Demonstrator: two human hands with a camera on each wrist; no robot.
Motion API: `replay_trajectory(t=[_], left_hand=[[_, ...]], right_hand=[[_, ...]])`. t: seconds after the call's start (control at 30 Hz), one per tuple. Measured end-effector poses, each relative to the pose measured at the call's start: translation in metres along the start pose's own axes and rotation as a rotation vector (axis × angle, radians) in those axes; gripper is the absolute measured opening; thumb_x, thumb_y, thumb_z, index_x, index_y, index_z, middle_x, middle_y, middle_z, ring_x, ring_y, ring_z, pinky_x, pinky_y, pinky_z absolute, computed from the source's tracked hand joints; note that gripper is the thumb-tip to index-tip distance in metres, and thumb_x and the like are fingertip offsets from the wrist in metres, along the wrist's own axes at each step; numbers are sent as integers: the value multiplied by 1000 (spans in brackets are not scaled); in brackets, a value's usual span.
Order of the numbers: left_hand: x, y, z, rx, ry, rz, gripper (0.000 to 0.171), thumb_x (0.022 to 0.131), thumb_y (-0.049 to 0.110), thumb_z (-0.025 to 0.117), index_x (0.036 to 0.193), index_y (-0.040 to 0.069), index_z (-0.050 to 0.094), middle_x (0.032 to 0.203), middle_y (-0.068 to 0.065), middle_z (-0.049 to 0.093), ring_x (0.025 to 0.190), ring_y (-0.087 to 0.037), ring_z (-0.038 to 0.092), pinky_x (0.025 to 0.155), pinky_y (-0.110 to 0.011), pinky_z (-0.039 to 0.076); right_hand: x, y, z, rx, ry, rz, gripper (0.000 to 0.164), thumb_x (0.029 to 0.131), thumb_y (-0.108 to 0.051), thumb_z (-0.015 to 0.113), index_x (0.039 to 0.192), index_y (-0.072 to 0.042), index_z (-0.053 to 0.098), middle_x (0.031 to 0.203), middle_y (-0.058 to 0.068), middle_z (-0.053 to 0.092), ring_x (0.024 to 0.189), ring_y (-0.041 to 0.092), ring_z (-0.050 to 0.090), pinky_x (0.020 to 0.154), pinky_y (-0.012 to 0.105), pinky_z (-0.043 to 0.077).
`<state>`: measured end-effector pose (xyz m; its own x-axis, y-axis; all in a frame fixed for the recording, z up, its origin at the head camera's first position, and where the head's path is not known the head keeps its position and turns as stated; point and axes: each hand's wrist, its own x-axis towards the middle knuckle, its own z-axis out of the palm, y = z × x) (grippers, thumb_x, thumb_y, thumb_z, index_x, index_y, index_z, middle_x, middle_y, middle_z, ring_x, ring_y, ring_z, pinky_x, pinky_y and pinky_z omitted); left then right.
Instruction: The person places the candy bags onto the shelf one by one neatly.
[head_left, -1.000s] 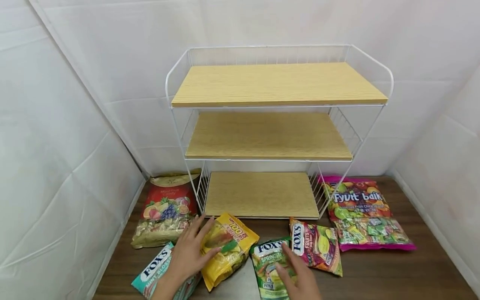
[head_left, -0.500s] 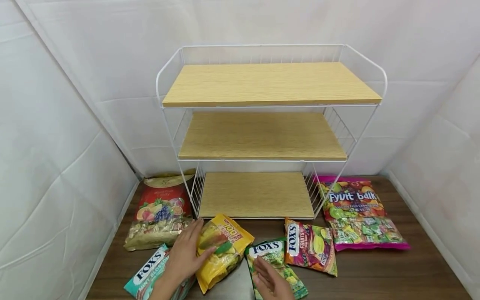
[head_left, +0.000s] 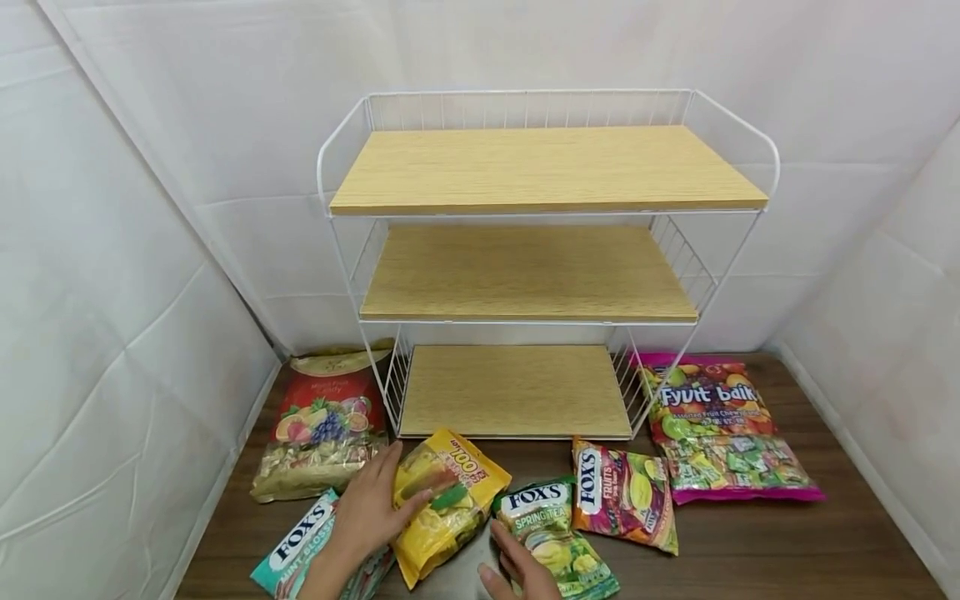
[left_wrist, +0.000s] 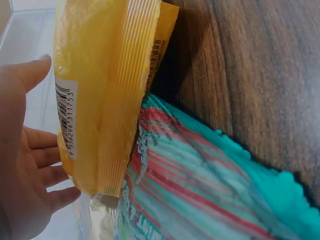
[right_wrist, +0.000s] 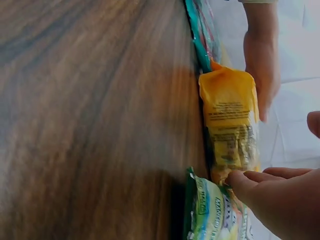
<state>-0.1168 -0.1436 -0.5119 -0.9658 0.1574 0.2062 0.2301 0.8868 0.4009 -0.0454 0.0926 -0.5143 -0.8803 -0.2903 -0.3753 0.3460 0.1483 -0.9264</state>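
Note:
In the head view a yellow candy bag (head_left: 457,492) lies at an angle on the table. My left hand (head_left: 371,508) is at its left side, thumb reaching over the bag. The left wrist view has the fingers (left_wrist: 52,175) extended along the yellow bag's side, the thumb apart from them. Under my left arm lies the teal Fox's mint candy bag (head_left: 303,533), partly hidden. My right hand (head_left: 525,575), fingers loosely extended, is at the left edge of the green Fox's Spring Tea candy bag (head_left: 558,537). In the right wrist view its fingertips overlap the gap between yellow bag (right_wrist: 230,115) and green bag (right_wrist: 207,210).
A white wire rack with three wooden shelves (head_left: 532,267) stands behind the bags. To its left lies a red and gold mixed fruit candy bag (head_left: 326,425). The Fox's Fruits bag (head_left: 626,496) and pink-edged Fyuit Baik bag (head_left: 731,433) lie on the right. White sheeting (head_left: 135,333) surrounds the table.
My right hand has moved left and toward me, from over the green bag to its left edge, uncovering its label. My left hand has settled slightly lower against the yellow bag.

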Motion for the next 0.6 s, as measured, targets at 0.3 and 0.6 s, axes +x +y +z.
replay_trajectory(t=[0.3,0.6], left_hand=[[3,-2,0,-11,-87,-48,82,78,65,47,133,4,41,128,-16,46,116,-36,41,90,-52,36],[4,2,2,-27,-140,-83,83,79,66,44,135,5,38,128,-17,46,112,-38,45,88,-53,37]], right_hand=[[7,6,11,89,-80,20,74,87,-40,53,140,0,20,141,28,15,124,48,18,97,54,27],[14,17,19,128,-97,-8,74,88,-38,52,141,-1,16,144,25,7,127,45,10,98,56,22]])
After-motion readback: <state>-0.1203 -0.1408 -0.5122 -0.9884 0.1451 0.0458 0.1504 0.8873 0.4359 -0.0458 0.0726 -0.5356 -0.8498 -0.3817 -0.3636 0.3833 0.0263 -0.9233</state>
